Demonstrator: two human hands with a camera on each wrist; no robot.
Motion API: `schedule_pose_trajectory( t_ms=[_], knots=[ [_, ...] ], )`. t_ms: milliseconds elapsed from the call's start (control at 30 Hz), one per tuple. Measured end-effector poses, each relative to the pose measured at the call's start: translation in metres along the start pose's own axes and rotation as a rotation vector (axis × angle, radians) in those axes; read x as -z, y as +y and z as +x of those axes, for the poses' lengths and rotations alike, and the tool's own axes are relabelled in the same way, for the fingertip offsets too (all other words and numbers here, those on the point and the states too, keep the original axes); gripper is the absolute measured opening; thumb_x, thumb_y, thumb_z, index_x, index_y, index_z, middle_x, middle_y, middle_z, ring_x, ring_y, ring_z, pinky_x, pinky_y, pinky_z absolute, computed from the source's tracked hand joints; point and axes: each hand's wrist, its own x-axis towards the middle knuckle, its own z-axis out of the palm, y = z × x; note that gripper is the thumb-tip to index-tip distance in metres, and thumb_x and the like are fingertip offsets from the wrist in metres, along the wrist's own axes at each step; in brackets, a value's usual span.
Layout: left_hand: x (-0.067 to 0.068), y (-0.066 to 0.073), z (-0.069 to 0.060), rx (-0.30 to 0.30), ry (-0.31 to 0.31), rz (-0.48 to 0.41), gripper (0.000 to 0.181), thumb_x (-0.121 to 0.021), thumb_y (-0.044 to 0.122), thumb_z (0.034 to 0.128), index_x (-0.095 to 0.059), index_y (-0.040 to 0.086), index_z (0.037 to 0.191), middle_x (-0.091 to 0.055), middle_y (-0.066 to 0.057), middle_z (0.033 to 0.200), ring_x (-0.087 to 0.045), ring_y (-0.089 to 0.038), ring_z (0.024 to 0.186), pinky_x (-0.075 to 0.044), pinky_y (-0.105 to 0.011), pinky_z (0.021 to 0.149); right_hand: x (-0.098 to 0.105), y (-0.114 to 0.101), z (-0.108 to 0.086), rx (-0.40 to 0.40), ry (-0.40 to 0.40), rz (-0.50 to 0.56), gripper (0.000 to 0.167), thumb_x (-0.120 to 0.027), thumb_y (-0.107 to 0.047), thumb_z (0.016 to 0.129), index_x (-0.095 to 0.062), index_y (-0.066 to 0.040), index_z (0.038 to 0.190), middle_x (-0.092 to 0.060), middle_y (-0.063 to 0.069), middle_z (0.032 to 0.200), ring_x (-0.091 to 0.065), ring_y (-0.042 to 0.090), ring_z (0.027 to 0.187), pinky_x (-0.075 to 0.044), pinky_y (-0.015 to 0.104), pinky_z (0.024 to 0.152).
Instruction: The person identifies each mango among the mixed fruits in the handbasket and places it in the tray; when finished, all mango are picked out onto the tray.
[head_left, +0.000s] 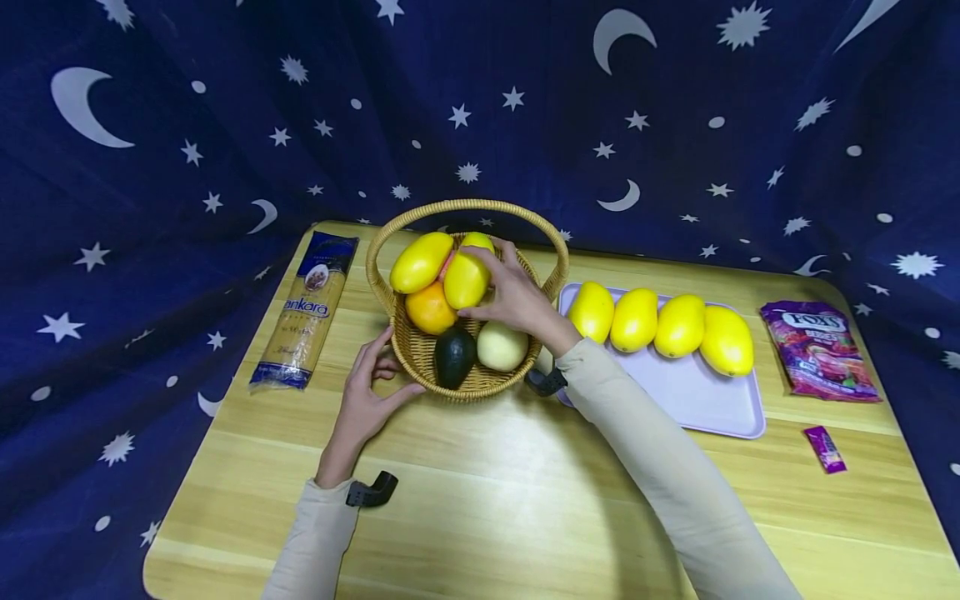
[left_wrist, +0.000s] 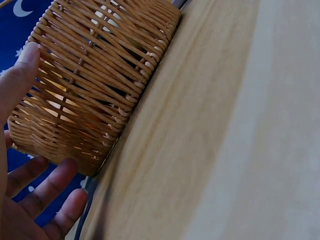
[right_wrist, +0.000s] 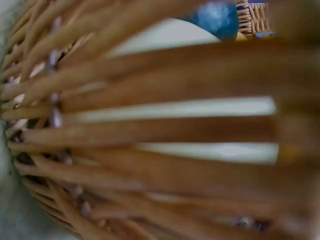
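In the head view a wicker basket [head_left: 470,395] holds yellow mangoes [head_left: 422,262], an orange fruit [head_left: 431,309], a dark avocado [head_left: 454,357] and a pale round fruit [head_left: 502,346]. The right hand [head_left: 517,292] reaches in over the rim and grips a yellow mango [head_left: 467,279] between thumb and fingers. At the basket's left side, the left hand [head_left: 369,396] has its fingers spread and relaxed. The left wrist view shows that hand's thumb and fingertips [left_wrist: 62,172] at the wicker wall [left_wrist: 90,85]. Wicker strands [right_wrist: 175,130] fill the right wrist view; the right hand is hidden there.
A lilac tray [head_left: 675,396] right of the basket bears several yellow mangoes [head_left: 681,326]. Left of the basket lies a pasta packet [head_left: 306,312]. A purple candy bag [head_left: 819,350] and a small wrapped candy [head_left: 825,450] lie at the far right. Behind hangs a starry blue cloth [head_left: 525,125].
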Motion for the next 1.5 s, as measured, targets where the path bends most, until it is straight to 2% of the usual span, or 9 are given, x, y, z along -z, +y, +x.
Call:
schedule_pose_trajectory(
  t_ms=[133, 233, 400, 500, 667, 1000, 1267, 1367, 1500],
  knots=[
    [0.000, 0.000, 0.000, 0.002, -0.003, -0.001, 0.091, -0.083, -0.006, 0.0707, -0.036, -0.002, 0.148, -0.051, -0.025, 0.126, -0.061, -0.042, 0.093, -0.053, -0.048, 0.077, 0.002, -0.002, -0.007, 0.004, 0.019, 0.038, 0.090, -0.088, -0.039, 0.070, -0.040, -0.034, 0.146, -0.021, 0.019, 0.154, -0.061, 0.031, 0.100, -0.053, 0.041, 0.088],
    [0.000, -0.001, -0.001, 0.003, -0.003, -0.002, 0.091, -0.083, -0.006, 0.0710, -0.036, -0.002, 0.148, -0.051, -0.025, 0.127, -0.060, -0.042, 0.094, -0.053, -0.048, 0.077, 0.004, -0.005, -0.014, 0.025, 0.036, 0.037, 0.091, -0.089, -0.042, 0.068, -0.042, -0.033, 0.145, -0.024, 0.019, 0.151, -0.060, 0.029, 0.096, -0.052, 0.037, 0.085],
    [0.001, -0.001, -0.001, 0.008, -0.004, 0.001, 0.091, -0.083, -0.006, 0.0712, -0.036, -0.001, 0.149, -0.051, -0.025, 0.128, -0.060, -0.042, 0.094, -0.053, -0.047, 0.077, 0.005, -0.014, -0.029, 0.109, 0.067, 0.003, 0.091, -0.089, -0.044, 0.066, -0.044, -0.030, 0.143, -0.029, 0.018, 0.145, -0.059, 0.030, 0.091, -0.055, 0.036, 0.081],
    [0.001, 0.000, -0.001, 0.011, -0.005, 0.005, 0.091, -0.083, -0.006, 0.0715, -0.036, -0.001, 0.149, -0.051, -0.024, 0.128, -0.060, -0.041, 0.094, -0.053, -0.048, 0.077, 0.006, -0.020, -0.037, 0.129, 0.068, 0.008, 0.089, -0.089, -0.045, 0.066, -0.045, -0.032, 0.142, -0.029, 0.016, 0.145, -0.062, 0.032, 0.091, -0.057, 0.037, 0.080],
    [0.001, 0.001, -0.001, 0.011, -0.008, 0.008, 0.090, -0.083, -0.006, 0.0715, -0.036, -0.002, 0.149, -0.051, -0.025, 0.127, -0.061, -0.042, 0.094, -0.052, -0.049, 0.078, 0.007, -0.028, -0.046, 0.123, 0.065, 0.002, 0.089, -0.089, -0.047, 0.065, -0.044, -0.034, 0.142, -0.027, 0.016, 0.148, -0.064, 0.033, 0.092, -0.057, 0.039, 0.080],
    [0.000, 0.000, -0.001, 0.005, 0.002, 0.011, 0.092, -0.084, -0.006, 0.0699, -0.036, -0.002, 0.148, -0.052, -0.023, 0.127, -0.060, -0.041, 0.093, -0.054, -0.047, 0.077, 0.010, -0.033, -0.062, 0.152, 0.106, -0.050, 0.091, -0.089, -0.052, 0.063, -0.045, -0.034, 0.141, -0.029, 0.017, 0.146, -0.058, 0.029, 0.105, -0.055, 0.046, 0.085],
    [-0.001, -0.002, -0.001, 0.001, 0.005, 0.009, 0.093, -0.084, -0.006, 0.0694, -0.037, 0.000, 0.149, -0.052, -0.024, 0.127, -0.060, -0.042, 0.092, -0.054, -0.048, 0.077, 0.015, -0.034, -0.086, 0.136, 0.158, 0.004, 0.092, -0.091, -0.047, 0.060, -0.047, -0.034, 0.139, -0.029, 0.015, 0.147, -0.060, 0.021, 0.090, -0.054, 0.042, 0.083],
    [0.000, -0.001, -0.001, 0.004, 0.005, 0.008, 0.093, -0.084, -0.006, 0.0695, -0.036, 0.000, 0.149, -0.051, -0.025, 0.128, -0.060, -0.042, 0.092, -0.053, -0.048, 0.077, 0.016, -0.035, -0.098, 0.126, 0.181, 0.014, 0.093, -0.092, -0.046, 0.059, -0.047, -0.033, 0.140, -0.030, 0.016, 0.147, -0.055, 0.018, 0.086, -0.053, 0.040, 0.079],
    [-0.001, -0.001, -0.001, 0.005, 0.002, 0.010, 0.092, -0.084, -0.006, 0.0698, -0.036, -0.001, 0.149, -0.051, -0.025, 0.129, -0.059, -0.041, 0.092, -0.053, -0.047, 0.077, 0.016, -0.035, -0.115, 0.094, 0.213, 0.032, 0.095, -0.094, -0.043, 0.058, -0.047, -0.031, 0.140, -0.031, 0.017, 0.147, -0.054, 0.022, 0.085, -0.050, 0.033, 0.069]
  ],
)
